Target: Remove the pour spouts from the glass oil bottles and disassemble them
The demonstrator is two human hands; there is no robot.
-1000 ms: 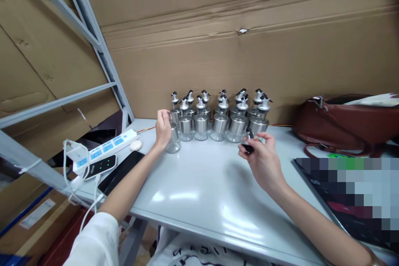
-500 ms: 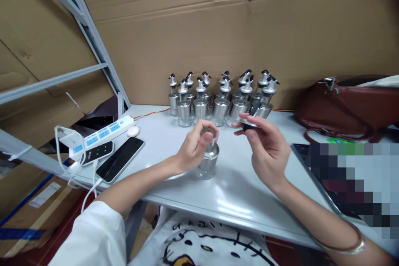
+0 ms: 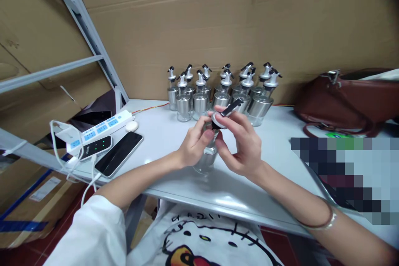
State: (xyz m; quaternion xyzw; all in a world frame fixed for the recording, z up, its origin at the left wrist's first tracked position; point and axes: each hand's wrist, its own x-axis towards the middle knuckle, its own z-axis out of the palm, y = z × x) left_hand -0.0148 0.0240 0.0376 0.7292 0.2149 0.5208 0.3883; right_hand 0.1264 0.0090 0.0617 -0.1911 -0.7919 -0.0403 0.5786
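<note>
Brought the pourer top [image 3: 219, 121] over to the neck of the glass bottle [image 3: 208, 158] with the right hand [image 3: 249, 149], from a place just beside it in the picture of half a second ago. Holding the pourer top now between bent fingers and thumb of the right hand, with its black lever pointing away and toward the right. Holding the bottle by its neck with the left hand [image 3: 191, 145], closed around it. To be found near the front edge of the tabletop [image 3: 158, 133], well before the similar bottles [image 3: 200, 102] with tops already on; cannot tell for sure if standing flat or slightly tilted. Would judge the step in hand as fitting the top into the neck, most likely just at the beginning. Cannot see how deep inside, because of fingers covering the joint. For the next move, would call for keeping the neck steady with the left, lining up the stopper straight with the opening, and pressing down evenly with the right, without rocking.
</note>
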